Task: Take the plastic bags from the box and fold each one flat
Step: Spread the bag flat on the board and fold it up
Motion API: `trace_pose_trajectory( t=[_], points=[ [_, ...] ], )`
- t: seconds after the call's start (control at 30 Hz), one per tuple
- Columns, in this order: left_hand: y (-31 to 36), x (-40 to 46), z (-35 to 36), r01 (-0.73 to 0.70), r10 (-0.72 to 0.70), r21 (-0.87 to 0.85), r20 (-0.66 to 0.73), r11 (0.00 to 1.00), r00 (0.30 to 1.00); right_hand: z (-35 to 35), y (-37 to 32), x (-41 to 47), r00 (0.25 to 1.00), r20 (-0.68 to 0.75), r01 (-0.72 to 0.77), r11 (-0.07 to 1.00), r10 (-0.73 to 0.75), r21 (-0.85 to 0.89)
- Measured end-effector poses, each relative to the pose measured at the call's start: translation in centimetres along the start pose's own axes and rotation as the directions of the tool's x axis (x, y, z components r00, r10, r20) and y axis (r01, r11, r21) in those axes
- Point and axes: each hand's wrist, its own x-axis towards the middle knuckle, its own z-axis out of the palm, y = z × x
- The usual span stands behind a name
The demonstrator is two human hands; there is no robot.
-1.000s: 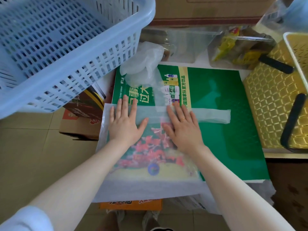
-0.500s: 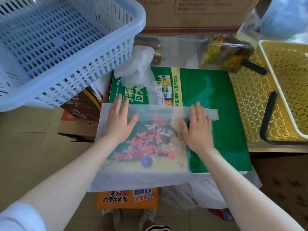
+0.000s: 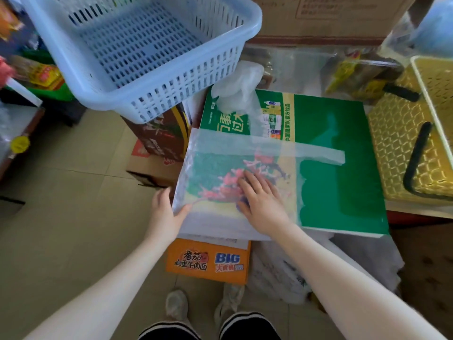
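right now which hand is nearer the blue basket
Left. The left hand grips the plastic bag's left edge, below the blue basket; the right hand presses farther right.

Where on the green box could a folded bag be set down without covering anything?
The bare right part of the green box, between the flattened plastic bag and the yellow basket. The far left corner is crowded by a crumpled bag.

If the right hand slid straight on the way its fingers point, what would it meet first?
Likely the folded band of the translucent plastic bag that the right hand presses flat; beyond it, the crumpled clear bag. Depth is uncertain.
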Motion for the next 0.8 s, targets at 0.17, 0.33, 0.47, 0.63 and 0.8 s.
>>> trace_pose_trajectory(
  t=[0.17, 0.33, 0.47, 0.63, 0.8],
  points=[
    [0.0, -1.2, -0.3, 0.2, -0.171, -0.322, 0.116, 0.925, 0.978, 0.0, -0.7, 0.1, 0.998, -0.005, -0.065, 0.996, 0.066, 0.058],
    [0.2, -2.2, -1.5, 0.239, -0.198, -0.429, 0.138, 0.871, 0.97, 0.4, -2.1, -0.6, 0.973, -0.037, -0.225, 0.973, 0.227, 0.05],
    [0.5, -2.5, -2.2, 0.288, -0.227, -0.604, 0.177, 0.743, 0.957, -0.1, -4.6, -3.2, 0.994, -0.085, -0.046, 0.981, 0.063, 0.191],
    [1.1, -2.7, -3.1, 0.32, -0.159, -0.671, 0.291, 0.669, 0.943, 2.1, -6.0, -6.2, 0.995, -0.094, -0.029, 0.998, 0.024, -0.053],
    [1.2, -3.0, -4.1, 0.279, -0.054, -0.68, 0.333, 0.678, 0.941, 1.8, -5.2, -6.3, 0.913, -0.285, -0.279, 0.956, 0.293, 0.092]
  ],
)
